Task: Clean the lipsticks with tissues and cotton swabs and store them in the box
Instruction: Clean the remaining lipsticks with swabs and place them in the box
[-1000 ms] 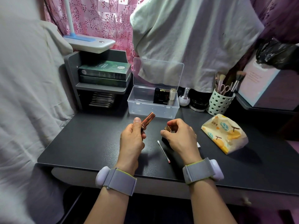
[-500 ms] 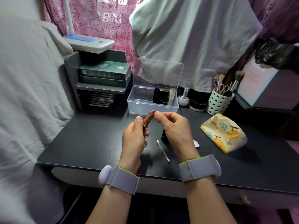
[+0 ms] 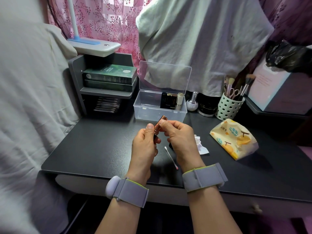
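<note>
My left hand (image 3: 145, 146) grips the lower part of a rose-gold lipstick (image 3: 159, 124), tilted up and to the right above the black desk (image 3: 94, 146). My right hand (image 3: 181, 139) pinches the lipstick's upper part with thumb and fingers. A used cotton swab (image 3: 170, 157) with a pink tip lies on the desk between my wrists. A crumpled white tissue (image 3: 201, 146) lies just right of my right hand. The clear plastic box (image 3: 145, 107) stands open behind my hands, with several lipsticks (image 3: 172, 100) upright at its right end.
A yellow patterned tissue pack (image 3: 234, 138) lies at the right. A green perforated cup (image 3: 228, 107) holds brushes and scissors. A small bottle (image 3: 192, 103) and a dark jar (image 3: 206, 108) stand beside the box. A grey shelf (image 3: 108, 92) with green boxes is at the back left.
My right hand rose from the desk and closed on the upper part of the lipstick that my left hand holds. The left hand stayed nearly still.
</note>
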{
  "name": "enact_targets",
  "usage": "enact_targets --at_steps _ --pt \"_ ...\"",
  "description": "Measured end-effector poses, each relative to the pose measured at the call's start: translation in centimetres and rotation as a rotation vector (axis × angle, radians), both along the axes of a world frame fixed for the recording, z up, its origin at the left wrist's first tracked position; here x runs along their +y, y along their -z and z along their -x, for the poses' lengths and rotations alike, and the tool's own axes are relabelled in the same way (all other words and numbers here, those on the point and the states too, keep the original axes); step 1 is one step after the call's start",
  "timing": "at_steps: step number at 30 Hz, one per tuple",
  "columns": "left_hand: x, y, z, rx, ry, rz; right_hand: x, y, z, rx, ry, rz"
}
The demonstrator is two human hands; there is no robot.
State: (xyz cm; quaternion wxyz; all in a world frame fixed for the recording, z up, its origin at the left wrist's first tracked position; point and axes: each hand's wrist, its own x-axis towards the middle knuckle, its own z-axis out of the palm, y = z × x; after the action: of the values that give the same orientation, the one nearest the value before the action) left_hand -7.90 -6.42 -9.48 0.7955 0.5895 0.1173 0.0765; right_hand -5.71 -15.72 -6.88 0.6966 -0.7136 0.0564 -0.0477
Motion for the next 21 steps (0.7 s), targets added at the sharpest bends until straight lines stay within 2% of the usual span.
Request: enact_targets --at_steps 13,21 --pt "-0.04 0.04 0.40 -0.070 -0.029 -0.045 0.12 0.07 0.22 -0.009 0.040 -0.032" --pt "0.63 -0.56 0.11 0.090 0.059 0.000 -0.37 -0.23 0.29 -0.014 0.073 -0.061"
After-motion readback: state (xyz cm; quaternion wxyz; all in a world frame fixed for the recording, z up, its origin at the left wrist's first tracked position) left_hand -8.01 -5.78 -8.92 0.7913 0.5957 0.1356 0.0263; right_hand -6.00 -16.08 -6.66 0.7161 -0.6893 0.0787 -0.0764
